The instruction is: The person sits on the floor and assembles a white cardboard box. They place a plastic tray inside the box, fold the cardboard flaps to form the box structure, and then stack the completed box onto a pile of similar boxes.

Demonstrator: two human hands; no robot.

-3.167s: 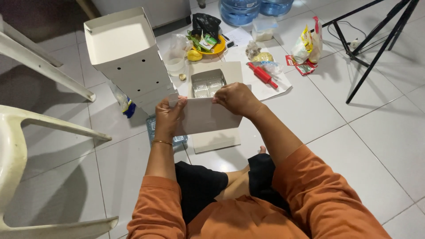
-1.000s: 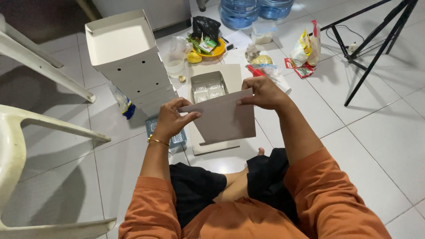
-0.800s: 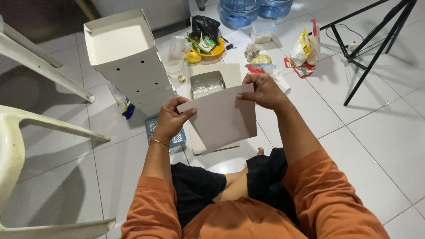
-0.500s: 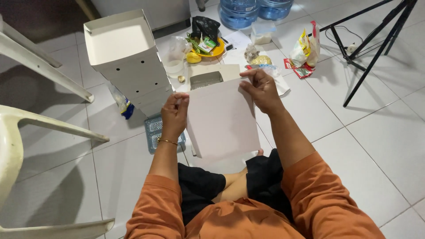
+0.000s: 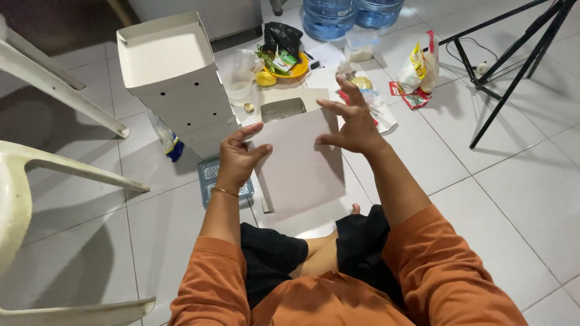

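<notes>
A flat sheet of grey-white cardboard (image 5: 300, 162) is held over the tiled floor in front of my crossed legs. My left hand (image 5: 237, 158) grips its left edge with thumb and fingers. My right hand (image 5: 352, 122) rests on its upper right corner, fingers spread. Beyond the sheet lies another flat piece with a cut-out window (image 5: 284, 110). A tall stack of folded white boxes (image 5: 176, 75) stands at the upper left, close to my left hand.
White plastic chair (image 5: 36, 175) at the left. Small blue basket (image 5: 210, 178) beside my left wrist. Yellow plate with packets (image 5: 284, 63), snack bags (image 5: 418, 66) and water jugs (image 5: 329, 18) lie beyond. A black tripod (image 5: 513, 54) stands at the right.
The cardboard sheet was tilted up and turned between my hands, then brought down flatter toward my legs. My right hand's fingers have spread on its top corner.
</notes>
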